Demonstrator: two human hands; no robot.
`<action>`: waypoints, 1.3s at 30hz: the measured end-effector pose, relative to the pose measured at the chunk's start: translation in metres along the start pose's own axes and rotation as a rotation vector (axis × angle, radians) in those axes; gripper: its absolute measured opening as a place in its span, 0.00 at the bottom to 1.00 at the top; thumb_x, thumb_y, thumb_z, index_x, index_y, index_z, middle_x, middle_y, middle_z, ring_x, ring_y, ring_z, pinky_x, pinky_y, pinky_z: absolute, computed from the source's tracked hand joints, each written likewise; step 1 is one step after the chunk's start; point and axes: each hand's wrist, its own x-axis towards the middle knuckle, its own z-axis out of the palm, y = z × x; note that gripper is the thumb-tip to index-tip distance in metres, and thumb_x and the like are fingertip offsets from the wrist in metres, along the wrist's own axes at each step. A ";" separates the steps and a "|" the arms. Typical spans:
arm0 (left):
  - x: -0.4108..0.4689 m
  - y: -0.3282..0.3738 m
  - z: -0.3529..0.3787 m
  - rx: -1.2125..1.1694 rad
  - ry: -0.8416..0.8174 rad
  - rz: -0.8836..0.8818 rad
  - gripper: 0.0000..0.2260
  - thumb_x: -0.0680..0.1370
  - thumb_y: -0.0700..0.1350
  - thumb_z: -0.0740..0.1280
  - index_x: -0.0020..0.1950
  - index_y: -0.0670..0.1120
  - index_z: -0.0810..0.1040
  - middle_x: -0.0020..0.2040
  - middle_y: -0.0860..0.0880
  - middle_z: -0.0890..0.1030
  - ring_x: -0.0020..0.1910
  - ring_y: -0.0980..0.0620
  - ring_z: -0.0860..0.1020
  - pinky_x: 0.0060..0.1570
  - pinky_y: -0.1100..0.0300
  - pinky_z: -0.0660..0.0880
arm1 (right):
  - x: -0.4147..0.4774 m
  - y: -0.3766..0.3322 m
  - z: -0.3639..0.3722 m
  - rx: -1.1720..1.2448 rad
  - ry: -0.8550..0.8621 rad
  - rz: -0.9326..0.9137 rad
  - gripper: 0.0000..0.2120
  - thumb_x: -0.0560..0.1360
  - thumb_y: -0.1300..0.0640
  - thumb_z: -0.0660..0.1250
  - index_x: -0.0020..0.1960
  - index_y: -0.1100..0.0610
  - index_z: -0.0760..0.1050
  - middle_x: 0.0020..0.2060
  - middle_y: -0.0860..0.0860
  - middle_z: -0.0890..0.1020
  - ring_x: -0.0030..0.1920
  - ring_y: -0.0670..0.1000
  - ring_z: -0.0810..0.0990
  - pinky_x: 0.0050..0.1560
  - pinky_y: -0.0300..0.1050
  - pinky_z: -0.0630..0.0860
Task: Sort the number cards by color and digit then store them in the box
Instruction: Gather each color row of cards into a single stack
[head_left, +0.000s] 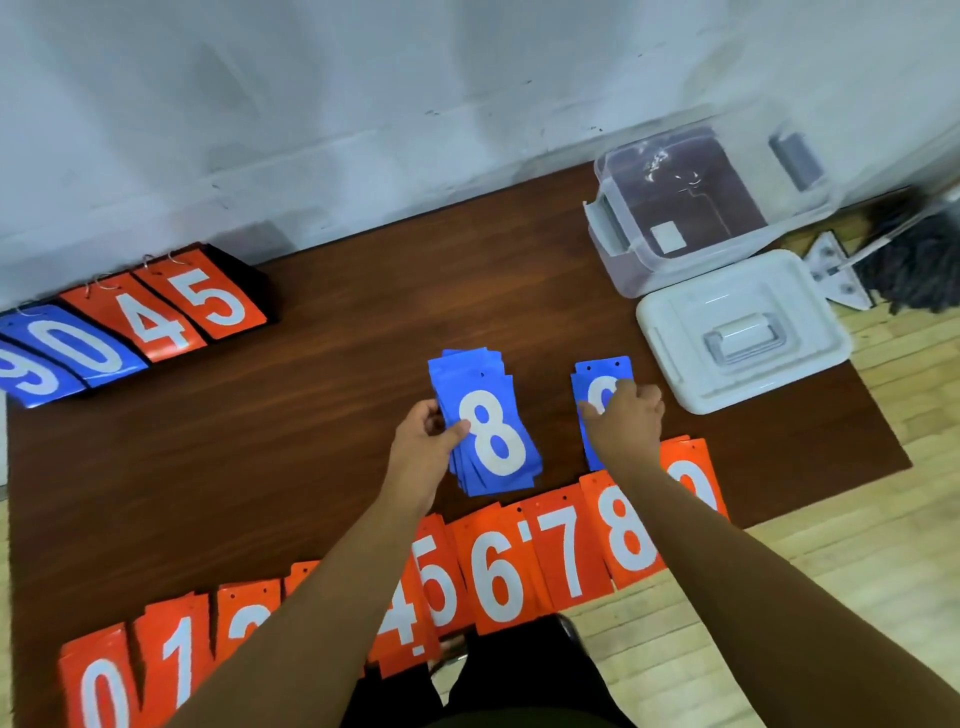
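Observation:
My left hand (423, 441) grips a stack of blue cards (485, 423) by its left edge, with a white 8 on top. My right hand (626, 421) rests with curled fingers on a small pile of blue cards (602, 371) lying on the brown table (311, 415); its digit is mostly hidden. A row of orange cards (498, 571) runs along the near edge, reading 0 upward to 9, partly covered by my forearms. The clear box (691, 208) stands open at the back right, with its white lid (743, 327) beside it.
A scoreboard stand (156, 317) at the back left shows blue 9, 0 and orange 4, 5 on rings. A grey wall runs behind the table. A dark mop head (914, 254) lies on the wooden floor to the right.

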 end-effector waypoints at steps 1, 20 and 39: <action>-0.001 -0.001 0.000 0.010 0.002 -0.003 0.14 0.75 0.40 0.73 0.58 0.47 0.77 0.56 0.50 0.83 0.53 0.51 0.83 0.50 0.51 0.82 | 0.006 0.007 -0.002 -0.055 0.003 0.052 0.29 0.73 0.47 0.71 0.65 0.64 0.67 0.62 0.64 0.69 0.63 0.64 0.68 0.64 0.56 0.66; -0.007 -0.002 -0.014 0.104 0.141 0.007 0.14 0.76 0.43 0.72 0.61 0.47 0.76 0.57 0.49 0.82 0.53 0.51 0.82 0.50 0.49 0.82 | 0.018 -0.022 -0.010 0.635 -0.181 0.139 0.13 0.76 0.64 0.65 0.59 0.58 0.72 0.52 0.53 0.80 0.49 0.51 0.80 0.42 0.43 0.77; 0.003 0.027 -0.026 0.224 0.067 0.146 0.38 0.71 0.49 0.76 0.76 0.54 0.60 0.68 0.53 0.71 0.62 0.55 0.74 0.52 0.62 0.75 | -0.026 -0.062 -0.008 0.334 -0.697 -0.402 0.21 0.77 0.57 0.69 0.68 0.53 0.71 0.57 0.46 0.79 0.55 0.46 0.80 0.50 0.39 0.79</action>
